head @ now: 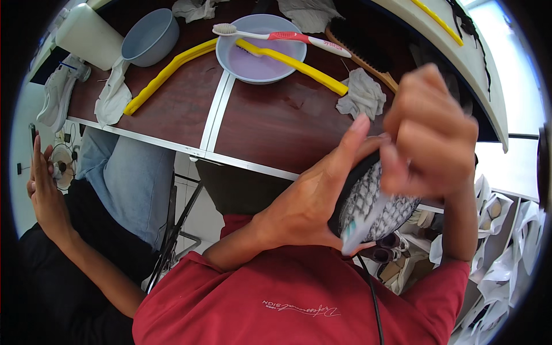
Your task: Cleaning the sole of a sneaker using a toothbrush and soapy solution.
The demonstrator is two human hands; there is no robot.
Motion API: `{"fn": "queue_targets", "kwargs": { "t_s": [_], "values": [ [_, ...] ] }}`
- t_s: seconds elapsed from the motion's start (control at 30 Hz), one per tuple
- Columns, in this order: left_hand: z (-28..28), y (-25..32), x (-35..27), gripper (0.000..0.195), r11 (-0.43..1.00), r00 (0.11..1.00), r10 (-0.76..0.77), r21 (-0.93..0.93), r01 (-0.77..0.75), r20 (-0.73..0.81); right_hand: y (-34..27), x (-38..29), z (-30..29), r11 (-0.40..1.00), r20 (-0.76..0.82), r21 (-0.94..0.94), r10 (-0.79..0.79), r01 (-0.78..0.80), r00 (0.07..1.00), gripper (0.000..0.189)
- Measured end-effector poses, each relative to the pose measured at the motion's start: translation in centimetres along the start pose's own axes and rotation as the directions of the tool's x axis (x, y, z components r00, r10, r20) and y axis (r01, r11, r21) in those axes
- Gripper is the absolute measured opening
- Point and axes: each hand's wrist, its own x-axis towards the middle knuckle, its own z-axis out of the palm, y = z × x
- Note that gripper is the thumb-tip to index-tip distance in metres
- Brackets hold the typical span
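My left hand (308, 202) grips a dark shoe (399, 215) by its edge, holding it above my lap beside the table edge. The shoe's patterned grey-and-white surface, apparently the sole, faces up with whitish streaks on it. My right hand (431, 138), blurred, is closed around a pale brush (366, 222) that looks like a toothbrush. Its head with teal bristles lies over the near end of the shoe. Most of the brush handle is hidden in my fist.
A bowl (261, 79) of purplish liquid carries a red-and-white toothbrush (289, 36) and a yellow-handled brush (306, 71). Another yellow handle (164, 75), a crumpled cloth (362, 92), a wooden brush (366, 62), a grey bowl (151, 41) and a jug (90, 36) are on the table. A person's hand (49, 194) is at left.
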Motion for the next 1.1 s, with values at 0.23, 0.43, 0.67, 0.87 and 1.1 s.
{"fn": "queue_targets", "kwargs": {
  "t_s": [0.23, 0.43, 0.67, 0.87, 1.1],
  "values": [
    [0.2, -0.4, 0.2, 0.136, 0.998, 1.0, 0.006, -0.068, -0.007, -0.016, -2.2, -1.3, -1.3, 0.984, -0.032, -0.116, 0.133, -0.136, 0.991, 0.024],
    [0.4, -0.1, 0.1, 0.134, 0.999, 0.999, -0.027, -0.039, 0.026, -0.044, -3.0, -4.9, -2.0, 0.908, -0.177, -0.205, 0.333, -0.365, 0.926, 0.021],
    [0.2, -0.2, -0.3, 0.132, 0.999, 1.0, 0.025, 0.022, -0.025, -0.012, -5.8, -9.8, -1.3, 0.717, -0.487, -0.17, 0.535, -0.676, 0.69, 0.025],
    [-0.5, -1.9, 0.2, 0.132, 0.968, 0.978, 0.209, 0.134, -0.211, 0.025, -7.8, -15.7, -4.6, 0.365, -0.636, 0.103, 0.739, -0.925, 0.221, 0.033],
    [-1.0, -2.4, -0.7, 0.129, 0.97, 0.995, 0.097, 0.226, -0.092, -0.012, -8.5, -17.5, -5.4, 0.355, -0.344, 0.371, 0.911, -0.858, 0.228, 0.054]
  ]
}}
